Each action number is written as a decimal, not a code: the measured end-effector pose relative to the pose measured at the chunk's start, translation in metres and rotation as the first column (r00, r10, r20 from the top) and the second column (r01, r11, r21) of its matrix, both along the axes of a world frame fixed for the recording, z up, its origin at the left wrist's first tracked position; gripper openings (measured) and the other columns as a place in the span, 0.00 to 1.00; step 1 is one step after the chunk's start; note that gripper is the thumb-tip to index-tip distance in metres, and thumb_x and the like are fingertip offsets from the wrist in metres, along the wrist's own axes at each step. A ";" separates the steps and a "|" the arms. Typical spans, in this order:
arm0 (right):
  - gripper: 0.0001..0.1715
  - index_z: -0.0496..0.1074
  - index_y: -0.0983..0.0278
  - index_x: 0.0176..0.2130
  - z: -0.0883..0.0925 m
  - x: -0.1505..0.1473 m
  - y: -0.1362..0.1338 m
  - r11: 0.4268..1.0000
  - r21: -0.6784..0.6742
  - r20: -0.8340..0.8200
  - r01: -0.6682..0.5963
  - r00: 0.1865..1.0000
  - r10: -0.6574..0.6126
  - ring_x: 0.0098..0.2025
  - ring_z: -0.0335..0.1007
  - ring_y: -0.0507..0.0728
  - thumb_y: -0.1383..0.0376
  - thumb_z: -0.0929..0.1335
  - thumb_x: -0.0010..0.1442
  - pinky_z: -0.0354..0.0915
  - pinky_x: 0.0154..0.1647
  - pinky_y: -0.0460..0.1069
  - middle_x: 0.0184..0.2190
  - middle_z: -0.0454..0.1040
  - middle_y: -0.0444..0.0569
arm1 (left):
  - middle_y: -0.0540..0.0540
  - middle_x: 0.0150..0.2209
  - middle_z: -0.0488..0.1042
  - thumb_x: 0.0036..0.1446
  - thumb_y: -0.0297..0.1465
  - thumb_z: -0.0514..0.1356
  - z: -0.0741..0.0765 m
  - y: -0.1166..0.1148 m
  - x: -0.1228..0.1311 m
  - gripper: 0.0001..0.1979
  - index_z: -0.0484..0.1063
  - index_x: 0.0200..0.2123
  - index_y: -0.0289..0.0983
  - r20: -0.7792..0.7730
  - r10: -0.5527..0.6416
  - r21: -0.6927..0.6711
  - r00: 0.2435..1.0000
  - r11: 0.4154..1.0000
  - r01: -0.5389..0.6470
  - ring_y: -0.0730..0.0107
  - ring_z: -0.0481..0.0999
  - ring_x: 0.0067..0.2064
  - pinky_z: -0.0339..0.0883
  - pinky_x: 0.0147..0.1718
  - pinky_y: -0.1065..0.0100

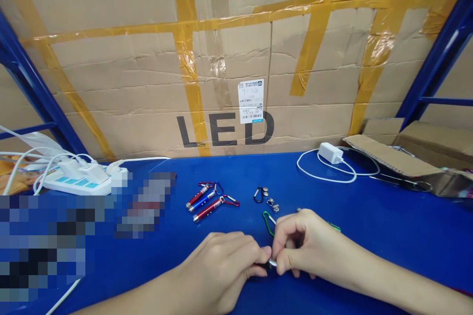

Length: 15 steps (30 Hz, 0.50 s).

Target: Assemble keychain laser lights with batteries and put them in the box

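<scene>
My left hand (225, 261) is closed in a pinch on a small black keychain flashlight (269, 265), most of it hidden by the fingers. My right hand (301, 243) pinches its silver end, so the two sets of fingertips meet. Just behind the right hand lies a green carabiner (266, 221), partly covered. Farther back are a black carabiner (258, 195) and several small silver parts (273, 205). To the left, a blue keychain flashlight (202, 202) lies between two red ones, the nearer red flashlight (208, 210) among them, each with a carabiner attached.
A white power strip (83, 184) with plugs and cables stands at left. At the back right are a white charger (330, 153) with its looped cable and an open cardboard box (395, 157). Taped cardboard (148, 83) walls off the blue table's (155, 256) rear edge.
</scene>
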State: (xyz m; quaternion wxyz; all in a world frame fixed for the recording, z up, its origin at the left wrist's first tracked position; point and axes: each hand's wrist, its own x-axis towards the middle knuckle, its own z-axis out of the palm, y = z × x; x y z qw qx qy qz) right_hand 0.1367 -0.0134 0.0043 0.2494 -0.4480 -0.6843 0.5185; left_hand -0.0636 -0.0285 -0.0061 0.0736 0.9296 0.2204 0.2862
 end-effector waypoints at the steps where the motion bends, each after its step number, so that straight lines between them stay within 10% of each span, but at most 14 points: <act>1: 0.04 0.73 0.66 0.21 0.000 0.000 0.000 1.000 -0.023 0.009 -0.001 1.000 0.001 0.16 0.61 0.46 0.68 0.72 0.44 0.56 0.13 0.38 0.15 0.67 0.39 | 0.47 0.25 0.72 0.66 0.27 0.46 0.000 0.000 0.000 0.10 0.66 0.35 0.36 0.011 -0.005 0.005 1.000 1.000 0.005 0.69 0.70 0.25 0.62 0.25 0.71; 15: 0.21 0.69 0.67 0.20 0.011 -0.002 -0.001 0.998 -0.057 -0.086 -0.002 0.996 -0.003 0.14 0.55 0.44 0.53 0.74 0.44 0.51 0.13 0.40 0.13 0.63 0.38 | 0.48 0.32 0.75 0.64 0.24 0.49 0.000 0.002 0.001 0.11 0.66 0.46 0.40 0.161 0.062 -0.067 0.985 0.996 -0.052 0.69 0.73 0.31 0.65 0.31 0.72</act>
